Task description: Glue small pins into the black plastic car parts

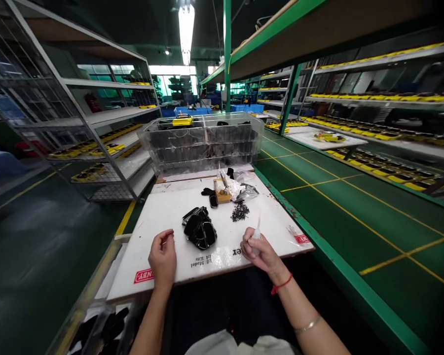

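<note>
My right hand is wrapped round a small translucent squeeze bottle with a long thin nozzle pointing up, above the front right of the white table. At the front left, my left hand is closed with its fingers curled; whether anything small is in them I cannot make out. Between the hands lies a pile of black, strap-like parts. Behind it is a heap of small black screw-like pieces. Further back, a few black parts lie beside a small yellowish box.
Crumpled clear plastic bags lie near the box. A large clear bin with a yellow item on top stands at the table's far edge. Shelving rises at left, and a green frame rail runs along the right.
</note>
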